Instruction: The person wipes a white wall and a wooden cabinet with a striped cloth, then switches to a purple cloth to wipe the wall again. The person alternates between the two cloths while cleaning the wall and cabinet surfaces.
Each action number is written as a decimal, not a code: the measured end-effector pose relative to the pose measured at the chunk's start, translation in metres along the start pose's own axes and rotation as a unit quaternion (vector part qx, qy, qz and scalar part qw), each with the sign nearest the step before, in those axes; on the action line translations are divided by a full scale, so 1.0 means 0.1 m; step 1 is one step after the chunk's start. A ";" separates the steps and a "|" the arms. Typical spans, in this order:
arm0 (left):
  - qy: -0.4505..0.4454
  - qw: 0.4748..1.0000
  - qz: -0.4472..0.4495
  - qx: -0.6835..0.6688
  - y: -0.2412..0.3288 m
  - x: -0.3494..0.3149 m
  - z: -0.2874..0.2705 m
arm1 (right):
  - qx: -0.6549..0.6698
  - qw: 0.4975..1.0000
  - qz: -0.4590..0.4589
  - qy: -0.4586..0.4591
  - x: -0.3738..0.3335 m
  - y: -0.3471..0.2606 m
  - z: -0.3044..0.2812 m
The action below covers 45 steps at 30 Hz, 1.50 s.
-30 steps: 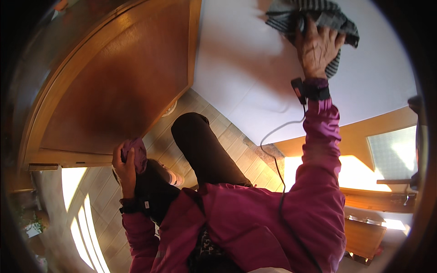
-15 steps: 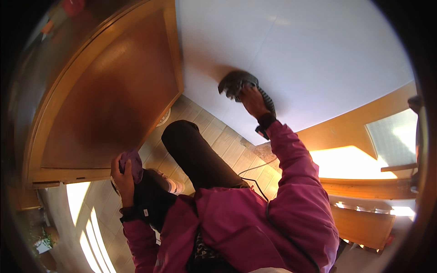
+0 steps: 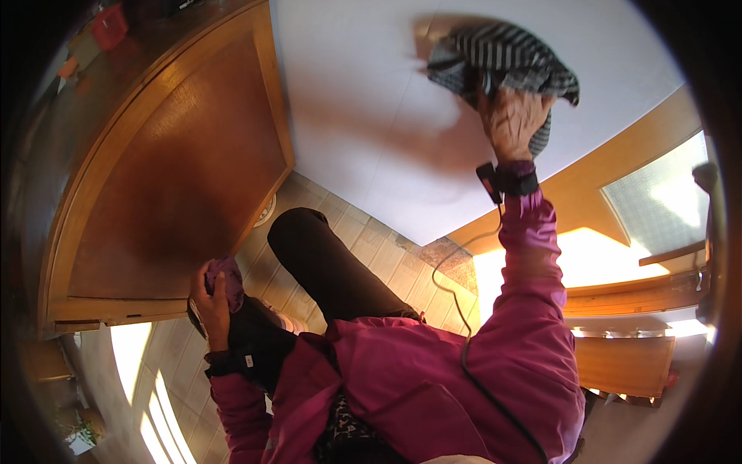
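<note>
A dark cloth with light stripes [image 3: 506, 54] is bunched under my right hand [image 3: 514, 122], which presses it against a smooth white surface [image 3: 363, 93]. Part of the cloth hangs loose around the fingers and looks blurred. Low on the left, my left hand [image 3: 212, 298] grips a crumpled purple cloth [image 3: 225, 280] close to my bent leg. Its fingers wrap round the cloth, near the lower edge of a brown wooden panel [image 3: 178, 170].
A wooden frame with a glass pane [image 3: 657, 197] stands to the right, beside a sunlit patch. A black cable [image 3: 456, 298] runs from my right wrist down over my jacket. Tiled floor [image 3: 379, 255] shows below the white surface. A red container [image 3: 109, 27] is at the upper left.
My right hand has moved up and to the right across the white surface with the striped cloth, which is now more spread out. The left hand stays nearly in place.
</note>
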<state>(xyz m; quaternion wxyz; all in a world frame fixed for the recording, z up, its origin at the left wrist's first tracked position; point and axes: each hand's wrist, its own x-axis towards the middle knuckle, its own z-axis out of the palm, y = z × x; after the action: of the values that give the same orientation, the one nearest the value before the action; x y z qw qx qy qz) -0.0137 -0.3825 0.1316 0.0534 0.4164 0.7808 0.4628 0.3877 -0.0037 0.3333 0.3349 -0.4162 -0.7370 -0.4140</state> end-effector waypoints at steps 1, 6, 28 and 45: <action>0.003 1.000 0.004 0.006 0.02 0.00 0.01 | -0.013 1.000 0.016 -0.007 0.18 -0.05 0.01; 0.000 0.998 -0.003 0.057 0.07 0.02 0.05 | -0.005 0.985 -0.093 0.143 0.57 -0.44 0.32; -0.011 0.996 0.034 0.083 0.02 0.00 0.09 | -0.091 0.992 0.063 0.065 -0.42 1.01 -0.53; -0.031 0.992 -0.007 0.124 0.04 0.02 0.12 | 0.175 0.983 0.036 -0.040 -3.10 0.21 0.58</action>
<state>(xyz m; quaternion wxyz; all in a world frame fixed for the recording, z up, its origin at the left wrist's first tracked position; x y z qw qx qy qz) -0.0069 -0.3722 0.1282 0.0283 0.4284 0.8331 0.3487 0.5314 -0.0500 0.0552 0.3877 -0.3940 -0.7951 -0.2495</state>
